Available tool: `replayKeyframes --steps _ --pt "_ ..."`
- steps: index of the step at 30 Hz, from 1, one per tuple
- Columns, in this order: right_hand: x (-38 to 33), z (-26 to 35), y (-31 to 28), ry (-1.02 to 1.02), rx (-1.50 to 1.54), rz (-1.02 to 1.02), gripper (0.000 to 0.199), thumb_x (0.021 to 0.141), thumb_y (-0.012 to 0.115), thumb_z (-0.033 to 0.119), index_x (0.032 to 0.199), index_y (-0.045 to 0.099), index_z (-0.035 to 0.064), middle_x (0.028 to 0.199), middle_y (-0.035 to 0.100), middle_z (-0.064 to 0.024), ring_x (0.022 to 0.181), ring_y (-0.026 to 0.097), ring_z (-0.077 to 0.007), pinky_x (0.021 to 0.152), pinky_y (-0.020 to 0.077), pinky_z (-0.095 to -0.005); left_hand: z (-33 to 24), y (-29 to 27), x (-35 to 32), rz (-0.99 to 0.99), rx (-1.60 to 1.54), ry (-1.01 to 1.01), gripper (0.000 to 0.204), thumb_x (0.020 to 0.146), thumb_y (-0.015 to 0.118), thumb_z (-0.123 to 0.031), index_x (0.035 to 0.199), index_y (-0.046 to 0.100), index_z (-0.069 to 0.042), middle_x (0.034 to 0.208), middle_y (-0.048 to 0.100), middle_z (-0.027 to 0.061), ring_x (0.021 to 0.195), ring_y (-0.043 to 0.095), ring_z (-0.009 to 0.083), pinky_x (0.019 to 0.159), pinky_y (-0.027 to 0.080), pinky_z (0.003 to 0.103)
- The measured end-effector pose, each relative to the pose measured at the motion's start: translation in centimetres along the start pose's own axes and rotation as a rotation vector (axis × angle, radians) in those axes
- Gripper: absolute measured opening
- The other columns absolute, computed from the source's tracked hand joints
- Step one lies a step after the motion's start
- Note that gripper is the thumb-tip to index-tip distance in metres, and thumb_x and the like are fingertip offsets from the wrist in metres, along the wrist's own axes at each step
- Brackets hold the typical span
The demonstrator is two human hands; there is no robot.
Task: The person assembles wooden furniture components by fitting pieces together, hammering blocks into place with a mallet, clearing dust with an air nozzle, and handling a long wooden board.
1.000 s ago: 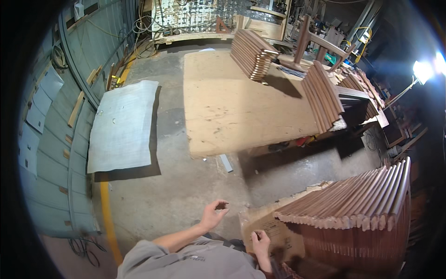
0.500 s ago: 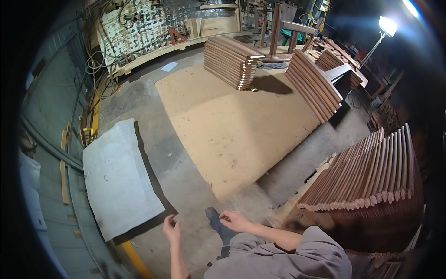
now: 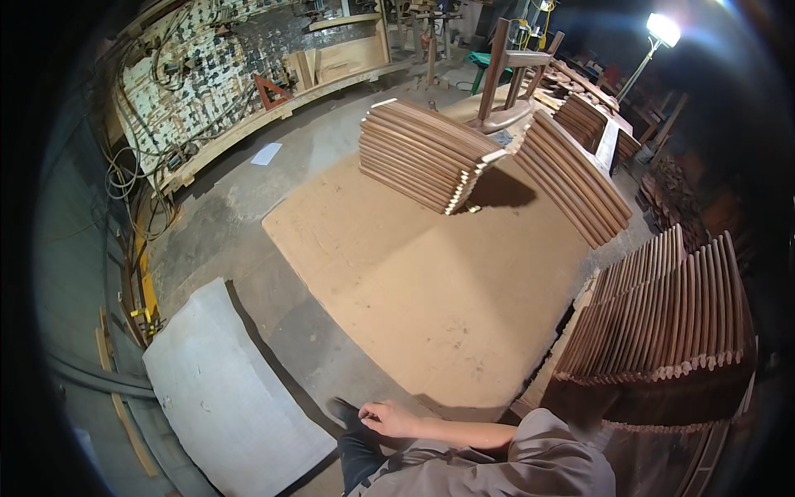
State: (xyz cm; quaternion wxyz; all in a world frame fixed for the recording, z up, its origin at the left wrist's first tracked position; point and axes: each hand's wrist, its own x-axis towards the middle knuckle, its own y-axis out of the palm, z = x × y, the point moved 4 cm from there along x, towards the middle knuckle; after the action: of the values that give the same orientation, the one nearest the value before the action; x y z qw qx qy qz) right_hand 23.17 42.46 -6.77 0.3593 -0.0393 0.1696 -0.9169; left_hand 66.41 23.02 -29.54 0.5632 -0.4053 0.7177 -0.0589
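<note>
My right hand (image 3: 391,419) is in front of my body, over my foot, its fingers loosely curled inward; nothing shows in them. My left hand is out of view. The hand touches nothing; nearest are the brown cardboard sheet (image 3: 389,290) on the floor and a pale grey sheet (image 3: 236,398) to its left. On the far part of the cardboard stands a stack of curved brown wooden slats (image 3: 418,153) with pale ends. A second row of similar wooden pieces (image 3: 571,178) leans to its right.
Dark wooden pieces (image 3: 658,311) stand packed together close on my right. A wooden chair frame (image 3: 509,74) rises behind the slats. A workbench with a patchy top (image 3: 207,91) and a red triangular piece (image 3: 269,93) are far left. A work lamp (image 3: 662,31) shines far right.
The view has moved forward, so the cardboard and slat stack appear nearer. My left hand has dropped out of view. My right hand sits slightly lower and further left in the picture.
</note>
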Motion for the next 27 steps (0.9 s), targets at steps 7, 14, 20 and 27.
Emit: replayKeyframes --steps 7,14,20,27 --pt "15.8 2.1 2.9 0.046 -0.058 -0.083 0.015 0.083 0.062 0.016 0.093 0.060 0.0041 0.083 0.066 -0.0141 0.076 0.065 -0.0291 0.066 0.0510 -0.0369 -19.6 -4.4 14.9 0.048 -0.088 0.157 0.016 0.071 0.046 0.005 0.082 0.056 0.003 0.061 0.051 0.0071 0.049 0.048 0.0161 0.044 0.041 0.032" --pt "32.8 8.5 3.1 -0.014 -0.120 -0.102 0.014 0.083 0.060 0.015 0.092 0.056 0.0051 0.081 0.066 -0.0142 0.076 0.064 -0.0330 0.065 0.0505 -0.0407 -55.1 -9.6 27.9 -0.004 0.030 0.768 0.028 0.066 0.053 0.005 0.093 0.062 0.004 0.073 0.056 0.0064 0.061 0.051 0.0150 0.055 0.044 0.030" --pt "44.9 5.8 1.9 -0.019 -0.115 -0.256 0.014 0.082 0.061 0.015 0.092 0.056 0.0061 0.076 0.064 -0.0141 0.072 0.063 -0.0335 0.062 0.0492 -0.0421 -75.4 -6.7 29.4 0.165 -0.012 0.794 0.027 0.068 0.060 0.006 0.094 0.061 0.004 0.068 0.058 0.0060 0.060 0.054 0.0131 0.057 0.047 0.028" --pt "61.7 6.9 -2.6 -0.021 -0.052 -0.342 0.013 0.081 0.062 0.012 0.091 0.057 0.0044 0.081 0.062 -0.0132 0.071 0.062 -0.0324 0.061 0.0488 -0.0392 -77.8 -11.2 40.1 0.077 0.553 0.921 0.028 0.060 0.059 0.008 0.087 0.064 0.001 0.061 0.061 0.0120 0.054 0.060 0.0207 0.049 0.051 0.032"
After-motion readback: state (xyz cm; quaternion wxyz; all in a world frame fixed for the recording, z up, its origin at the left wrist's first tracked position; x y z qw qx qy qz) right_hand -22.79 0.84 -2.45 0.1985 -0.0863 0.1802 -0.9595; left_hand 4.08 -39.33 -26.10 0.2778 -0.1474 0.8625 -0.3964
